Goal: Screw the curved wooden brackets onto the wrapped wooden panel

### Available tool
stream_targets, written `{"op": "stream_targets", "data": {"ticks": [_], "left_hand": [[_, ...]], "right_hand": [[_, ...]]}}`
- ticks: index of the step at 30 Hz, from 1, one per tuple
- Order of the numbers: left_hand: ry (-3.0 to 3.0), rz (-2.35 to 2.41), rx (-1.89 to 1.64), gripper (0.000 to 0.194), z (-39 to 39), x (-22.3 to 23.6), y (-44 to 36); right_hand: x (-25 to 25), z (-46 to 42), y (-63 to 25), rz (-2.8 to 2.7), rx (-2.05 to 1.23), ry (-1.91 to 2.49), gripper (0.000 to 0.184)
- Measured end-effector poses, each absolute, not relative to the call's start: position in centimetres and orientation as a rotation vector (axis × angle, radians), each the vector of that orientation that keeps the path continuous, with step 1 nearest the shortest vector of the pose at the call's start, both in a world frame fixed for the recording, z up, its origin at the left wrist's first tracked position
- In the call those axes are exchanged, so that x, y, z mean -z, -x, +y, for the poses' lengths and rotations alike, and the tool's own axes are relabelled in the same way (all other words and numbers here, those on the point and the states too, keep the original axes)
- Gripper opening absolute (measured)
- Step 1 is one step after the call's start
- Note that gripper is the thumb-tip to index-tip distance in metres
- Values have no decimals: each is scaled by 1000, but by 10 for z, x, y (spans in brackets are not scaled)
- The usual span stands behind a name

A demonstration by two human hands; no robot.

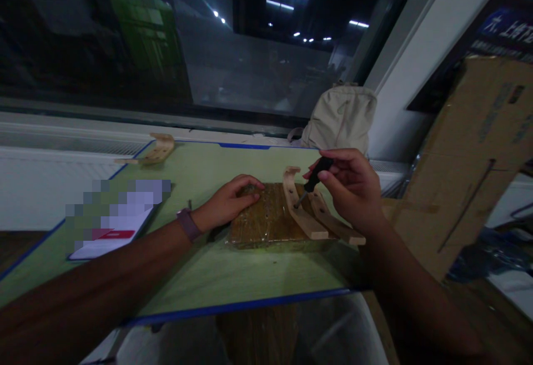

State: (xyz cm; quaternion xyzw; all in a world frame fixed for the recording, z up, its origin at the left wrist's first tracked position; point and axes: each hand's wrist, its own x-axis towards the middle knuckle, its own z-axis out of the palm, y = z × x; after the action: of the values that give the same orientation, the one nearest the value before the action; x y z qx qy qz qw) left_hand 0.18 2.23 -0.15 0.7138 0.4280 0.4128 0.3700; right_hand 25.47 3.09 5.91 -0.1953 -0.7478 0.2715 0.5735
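Observation:
My right hand (347, 187) is closed round the black handle of a screwdriver (320, 171). Its shaft slants down to the left, and the tip meets a hole in a curved wooden piece (306, 223). A second curved wooden piece (328, 218), with dark holes, lies beside it on the right. Both rest on a brown block wrapped in clear tape (258, 221), and their near ends reach its front edge. My left hand (229, 201), with a band on the wrist, lies on the block's left side, thumb and fingers apart.
The block is on a pale green table (200, 282) with blue edging. A pixelated flat item (125, 215) lies at the left. Another curved wooden piece (160, 151) sits at the far left corner. A light backpack (343, 112) stands behind the table; a large cardboard box (470, 154) is at the right.

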Motion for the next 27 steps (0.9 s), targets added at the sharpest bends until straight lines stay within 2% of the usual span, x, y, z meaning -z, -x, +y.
{"op": "stream_targets", "data": {"ticks": [4,11,17,23,27], "left_hand": [[-1827,1106,-1065,18,22,2,-2],[-1821,1119,-1080,16,21,1,-2],[-1803,1105,-1074,15,21,1,-2],[-1814,1098,-1081,15,22,1,-3],[-1827,1096,-1094,14,24,3,-3]], "right_hand": [[-57,32,-259,-1710,-490,520,30],[-60,25,-255,-1904,-724,410,27],[-56,36,-263,-1753,-512,591,35],[-60,26,-256,-1892,-654,434,29],[-59,30,-255,-1788,-616,527,26]]}}
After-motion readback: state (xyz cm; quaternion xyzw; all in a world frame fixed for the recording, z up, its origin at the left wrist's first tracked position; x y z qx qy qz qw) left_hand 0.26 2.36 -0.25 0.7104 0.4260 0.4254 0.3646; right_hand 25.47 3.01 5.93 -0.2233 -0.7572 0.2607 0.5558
